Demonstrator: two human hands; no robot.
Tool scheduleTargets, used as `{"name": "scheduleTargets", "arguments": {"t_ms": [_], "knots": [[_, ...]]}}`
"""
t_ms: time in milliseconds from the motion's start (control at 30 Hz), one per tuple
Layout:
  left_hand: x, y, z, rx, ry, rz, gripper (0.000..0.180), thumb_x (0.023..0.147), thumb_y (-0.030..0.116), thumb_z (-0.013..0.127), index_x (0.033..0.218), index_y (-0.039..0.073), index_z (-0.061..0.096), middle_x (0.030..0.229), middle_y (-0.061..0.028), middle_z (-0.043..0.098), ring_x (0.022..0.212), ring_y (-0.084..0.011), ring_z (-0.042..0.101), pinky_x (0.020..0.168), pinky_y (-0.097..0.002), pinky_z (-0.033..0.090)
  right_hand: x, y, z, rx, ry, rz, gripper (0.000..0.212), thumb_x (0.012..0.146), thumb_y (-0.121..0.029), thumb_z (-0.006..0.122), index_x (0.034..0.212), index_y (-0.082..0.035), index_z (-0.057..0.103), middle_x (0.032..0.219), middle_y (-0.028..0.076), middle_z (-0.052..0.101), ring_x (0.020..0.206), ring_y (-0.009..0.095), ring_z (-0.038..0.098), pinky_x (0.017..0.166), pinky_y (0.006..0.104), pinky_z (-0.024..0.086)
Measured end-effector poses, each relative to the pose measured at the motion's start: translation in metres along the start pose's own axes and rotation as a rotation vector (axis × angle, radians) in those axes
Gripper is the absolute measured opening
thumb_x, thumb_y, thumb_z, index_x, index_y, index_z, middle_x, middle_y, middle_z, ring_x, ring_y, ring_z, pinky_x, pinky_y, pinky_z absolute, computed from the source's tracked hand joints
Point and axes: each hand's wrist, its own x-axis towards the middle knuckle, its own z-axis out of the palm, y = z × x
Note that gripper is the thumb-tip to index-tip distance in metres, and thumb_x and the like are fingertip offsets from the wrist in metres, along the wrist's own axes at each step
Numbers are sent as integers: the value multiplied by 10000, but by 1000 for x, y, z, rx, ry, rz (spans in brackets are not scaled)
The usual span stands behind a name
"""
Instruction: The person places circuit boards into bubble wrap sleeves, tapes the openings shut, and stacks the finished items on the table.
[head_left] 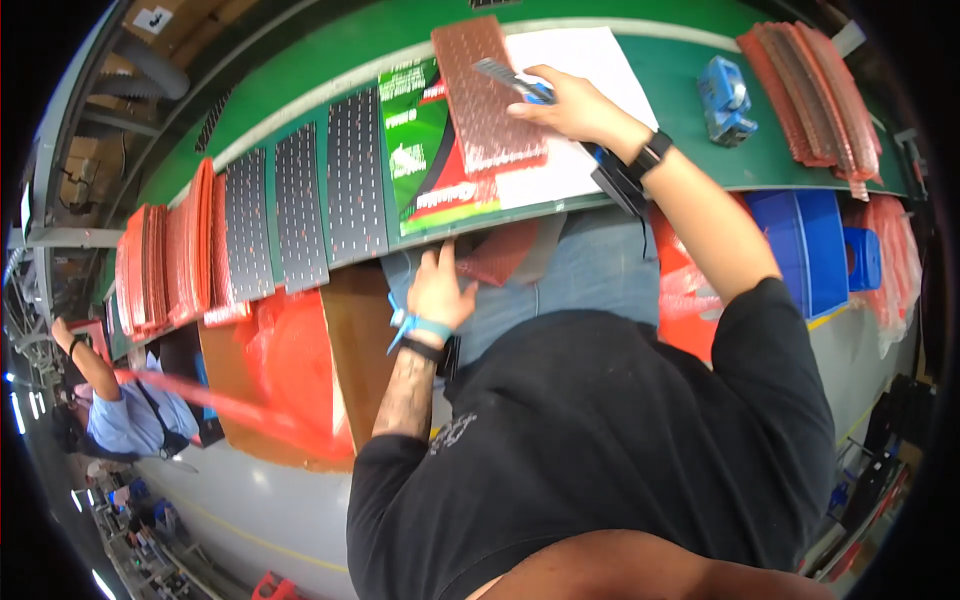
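My right hand (pixel 570 103) is closed on a blue-handled utility knife (pixel 518 82), its grey blade pointing left. Under that hand lies a flat stack wrapped in reddish bubble wrap (pixel 490 130). The stack rests across a green and red printed sheet (pixel 425 155) and a white sheet (pixel 610 60). Below the bench's front edge, my left hand (pixel 440 290) has its fingers apart, with one fingertip close to the edge. Nothing shows in its grasp. Beside it, a piece of red bubble wrap (pixel 497 255) lies over my lap.
Dark dashed boards (pixel 300 205) lie left on the green bench, beside red bubble-wrapped bundles (pixel 185 255). A blue tape dispenser (pixel 727 100) and more wrapped bundles (pixel 810 95) are at right. Below stand a red-lined carton (pixel 345 360) and blue bin (pixel 800 250). Another person (pixel 140 410) works far left.
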Motion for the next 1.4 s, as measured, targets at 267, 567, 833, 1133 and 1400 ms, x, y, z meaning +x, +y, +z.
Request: {"name": "scheduleTargets", "arguments": {"t_ms": [267, 567, 833, 1133, 1400], "knots": [[55, 90, -69, -82, 294, 618, 420, 813, 120, 757, 1211, 34, 657, 1166, -159, 632, 1005, -346, 610, 871, -443, 489, -10, 139, -67, -369, 491, 366, 542, 902, -285, 719, 1296, 38, 534, 1032, 272, 666, 951, 412, 683, 829, 500, 546], [83, 76, -35, -89, 288, 558, 495, 818, 199, 758, 1268, 31, 635, 1150, -129, 629, 1081, -329, 575, 930, -495, 438, -5, 98, -88, -650, 480, 255, 416, 881, -259, 726, 1151, 44, 638, 1087, 262, 645, 966, 438, 653, 857, 487, 546], [84, 74, -39, -95, 232, 562, 503, 803, 201, 765, 1258, 20, 651, 1125, -93, 642, 1064, -309, 585, 978, -468, 446, 253, 87, -119, 301, -47, 155, 306, 924, -370, 738, 826, -81, 720, 647, 10, 640, 612, 104, 629, 540, 238, 424], [63, 54, -28, -154, 312, 581, 432, 752, 92, 698, 1178, 21, 695, 1025, -45, 661, 919, -223, 609, 899, -408, 489, 366, 220, -80, -421, 43, 449, 754, 729, -633, 816, 1156, -17, 733, 1242, 127, 710, 1172, 244, 659, 978, 344, 491], [66, 45, -27, -169, 339, 694, 414, 731, 93, 677, 1138, 18, 700, 1015, -50, 654, 896, -231, 598, 869, -410, 480, 373, 201, -97, -57, 318, 575, 346, 810, -262, 844, 774, 42, 682, 757, 67, 682, 658, 218, 607, 608, 379, 457]]}}
